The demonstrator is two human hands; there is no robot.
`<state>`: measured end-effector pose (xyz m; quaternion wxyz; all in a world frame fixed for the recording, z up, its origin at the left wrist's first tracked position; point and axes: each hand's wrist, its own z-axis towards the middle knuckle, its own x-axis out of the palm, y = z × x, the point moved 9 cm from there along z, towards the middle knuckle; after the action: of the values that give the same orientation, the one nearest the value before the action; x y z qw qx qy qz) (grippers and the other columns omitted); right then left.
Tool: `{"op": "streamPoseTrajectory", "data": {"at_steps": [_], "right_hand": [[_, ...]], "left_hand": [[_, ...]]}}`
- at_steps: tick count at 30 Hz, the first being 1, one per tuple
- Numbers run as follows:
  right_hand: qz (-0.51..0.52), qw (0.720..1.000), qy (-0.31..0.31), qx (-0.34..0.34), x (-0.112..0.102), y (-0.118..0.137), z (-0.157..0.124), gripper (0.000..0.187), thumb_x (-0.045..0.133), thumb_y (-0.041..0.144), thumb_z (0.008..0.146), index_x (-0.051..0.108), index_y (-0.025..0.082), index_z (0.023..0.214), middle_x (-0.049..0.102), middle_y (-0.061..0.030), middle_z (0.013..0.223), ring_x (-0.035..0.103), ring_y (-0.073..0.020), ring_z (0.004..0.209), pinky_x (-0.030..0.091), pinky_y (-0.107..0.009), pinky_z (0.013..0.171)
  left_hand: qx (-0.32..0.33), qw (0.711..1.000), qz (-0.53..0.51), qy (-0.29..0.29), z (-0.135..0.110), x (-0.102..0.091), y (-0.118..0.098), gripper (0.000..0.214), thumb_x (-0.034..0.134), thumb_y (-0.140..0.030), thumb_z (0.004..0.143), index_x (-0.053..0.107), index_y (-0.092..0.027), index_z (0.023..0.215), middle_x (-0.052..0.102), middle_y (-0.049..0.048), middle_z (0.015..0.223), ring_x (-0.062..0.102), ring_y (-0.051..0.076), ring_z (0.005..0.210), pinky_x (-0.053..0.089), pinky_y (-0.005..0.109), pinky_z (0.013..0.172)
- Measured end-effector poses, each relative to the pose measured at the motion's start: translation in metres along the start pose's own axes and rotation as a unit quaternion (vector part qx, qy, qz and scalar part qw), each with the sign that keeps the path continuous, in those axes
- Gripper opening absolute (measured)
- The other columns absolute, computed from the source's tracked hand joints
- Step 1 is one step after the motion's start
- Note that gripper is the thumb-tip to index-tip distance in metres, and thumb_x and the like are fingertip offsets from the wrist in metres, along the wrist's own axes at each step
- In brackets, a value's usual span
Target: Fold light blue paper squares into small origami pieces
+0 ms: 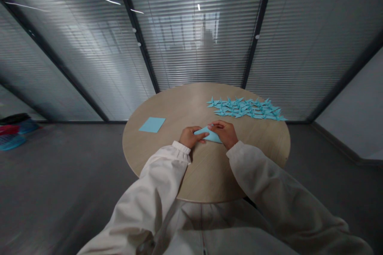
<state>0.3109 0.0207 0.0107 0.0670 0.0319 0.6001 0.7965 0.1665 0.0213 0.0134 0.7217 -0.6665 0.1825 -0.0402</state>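
A folded light blue paper (208, 134) lies on the round wooden table (206, 167) between my hands. My left hand (189, 137) pinches its left end with the fingers curled on it. My right hand (226, 132) presses and grips its right side, fingers bent over the fold. Both arms wear pale long sleeves.
A stack of flat blue paper sheets (152, 124) lies on the table's left. Several folded blue paper cranes (245, 108) are spread at the far right of the table. Glass walls with blinds stand behind. Coloured items (13, 131) lie on the floor at far left.
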Motion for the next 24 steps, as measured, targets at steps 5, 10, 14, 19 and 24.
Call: {"op": "streamPoseTrajectory", "data": {"at_steps": [5, 10, 14, 19, 24], "right_hand": [[-0.004, 1.000, -0.014, -0.011, -0.005, 0.000, 0.001, 0.027, 0.070, 0.041, 0.062, 0.068, 0.018, 0.076, 0.068, -0.0038, 0.072, 0.062, -0.0178, 0.065, 0.046, -0.027, 0.059], [-0.007, 1.000, -0.008, -0.008, -0.005, 0.002, 0.000, 0.028, 0.069, 0.040, 0.063, 0.067, 0.016, 0.077, 0.067, -0.0031, 0.068, 0.061, -0.0162, 0.063, 0.045, -0.025, 0.057], [-0.019, 0.999, 0.014, -0.022, 0.000, 0.003, -0.001, 0.029, 0.067, 0.039, 0.066, 0.067, 0.016, 0.084, 0.068, -0.0033, 0.072, 0.062, -0.0162, 0.065, 0.046, -0.024, 0.059], [-0.022, 0.999, 0.046, -0.016, 0.007, -0.003, -0.001, 0.027, 0.069, 0.038, 0.065, 0.069, 0.017, 0.083, 0.069, -0.0042, 0.077, 0.064, -0.0180, 0.069, 0.049, -0.027, 0.065], [-0.037, 0.998, 0.046, -0.009, 0.008, -0.004, 0.000, 0.026, 0.071, 0.037, 0.062, 0.068, 0.016, 0.078, 0.069, -0.0041, 0.072, 0.064, -0.0183, 0.067, 0.049, -0.027, 0.063]], "left_hand": [[-0.008, 0.998, -0.040, -0.051, 0.003, -0.015, 0.002, 0.039, 0.079, -0.039, 0.047, 0.064, -0.011, 0.070, 0.060, 0.0000, 0.055, 0.058, 0.011, 0.047, 0.045, 0.020, 0.045], [-0.005, 0.992, -0.096, -0.087, 0.008, -0.028, 0.004, 0.042, 0.081, -0.039, 0.044, 0.063, -0.011, 0.069, 0.055, -0.0037, 0.048, 0.056, 0.010, 0.047, 0.050, 0.021, 0.051], [-0.005, 0.982, -0.146, -0.117, 0.010, -0.035, 0.007, 0.040, 0.082, -0.036, 0.040, 0.059, -0.011, 0.060, 0.055, -0.0041, 0.049, 0.055, 0.009, 0.048, 0.052, 0.024, 0.056], [0.001, 0.972, -0.168, -0.163, 0.008, -0.044, 0.005, 0.041, 0.082, -0.037, 0.040, 0.062, -0.011, 0.065, 0.064, 0.0019, 0.061, 0.059, 0.012, 0.055, 0.051, 0.024, 0.057], [0.023, 0.968, -0.162, -0.191, 0.007, -0.049, 0.002, 0.041, 0.080, -0.040, 0.043, 0.063, -0.011, 0.067, 0.064, 0.0014, 0.059, 0.056, 0.009, 0.051, 0.048, 0.021, 0.052]]}}
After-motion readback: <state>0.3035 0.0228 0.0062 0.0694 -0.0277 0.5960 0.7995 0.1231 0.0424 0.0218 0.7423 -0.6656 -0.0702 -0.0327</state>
